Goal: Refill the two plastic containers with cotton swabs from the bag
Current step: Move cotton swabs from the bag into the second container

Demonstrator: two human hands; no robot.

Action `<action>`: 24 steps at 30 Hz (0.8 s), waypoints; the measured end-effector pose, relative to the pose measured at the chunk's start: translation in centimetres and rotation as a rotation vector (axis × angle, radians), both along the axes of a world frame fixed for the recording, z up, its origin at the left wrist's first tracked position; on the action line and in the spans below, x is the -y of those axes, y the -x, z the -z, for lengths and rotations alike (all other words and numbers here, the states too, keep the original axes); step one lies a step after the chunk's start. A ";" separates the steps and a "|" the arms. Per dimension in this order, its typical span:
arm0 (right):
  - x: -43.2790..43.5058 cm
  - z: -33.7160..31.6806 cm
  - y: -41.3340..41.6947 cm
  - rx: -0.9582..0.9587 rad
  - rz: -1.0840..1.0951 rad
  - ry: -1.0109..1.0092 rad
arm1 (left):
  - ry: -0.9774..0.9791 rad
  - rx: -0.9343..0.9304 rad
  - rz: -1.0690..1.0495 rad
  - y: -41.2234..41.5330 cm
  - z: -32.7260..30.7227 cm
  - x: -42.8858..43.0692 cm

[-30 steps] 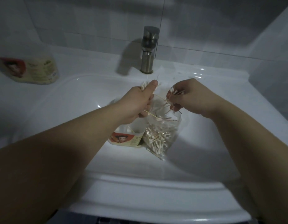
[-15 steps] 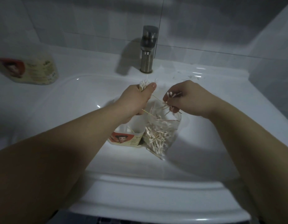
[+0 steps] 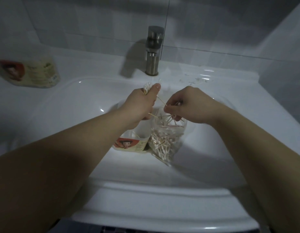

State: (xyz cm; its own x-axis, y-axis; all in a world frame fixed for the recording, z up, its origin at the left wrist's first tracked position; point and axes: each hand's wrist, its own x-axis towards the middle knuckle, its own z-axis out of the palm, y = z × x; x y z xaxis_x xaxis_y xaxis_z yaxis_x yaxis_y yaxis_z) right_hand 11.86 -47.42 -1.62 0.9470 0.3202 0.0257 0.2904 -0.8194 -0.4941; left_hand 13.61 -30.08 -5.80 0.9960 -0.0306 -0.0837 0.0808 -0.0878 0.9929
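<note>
While cotton swabs (image 3: 148, 86) are gripped in the left hand (image 3: 139, 105), more are pinched by the right hand (image 3: 188, 105) above the clear bag (image 3: 166, 142), set touching an open container (image 3: 130, 144) mid-basin, well apart from the white sink (image 3: 146, 189) rims. A second container (image 3: 28, 74) is laid at the back-left corner.

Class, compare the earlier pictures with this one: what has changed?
The right hand, pinching swabs, dipped toward the mouth of the bag, nearer the left hand. The left hand keeps its grip on a swab bundle; bag and container stayed put.
</note>
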 end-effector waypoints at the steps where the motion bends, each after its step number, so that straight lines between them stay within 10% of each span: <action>1: 0.0 0.0 -0.1 0.003 0.006 0.010 | 0.026 -0.003 0.001 0.1 -0.1 0.0; 15: 0.4 0.3 -0.6 -0.034 0.086 0.081 | 0.383 -0.025 -0.064 -0.4 -0.4 -0.4; 24: 0.3 0.2 -0.7 0.004 0.135 -0.075 | 0.174 -0.075 0.094 0.2 -0.5 -0.2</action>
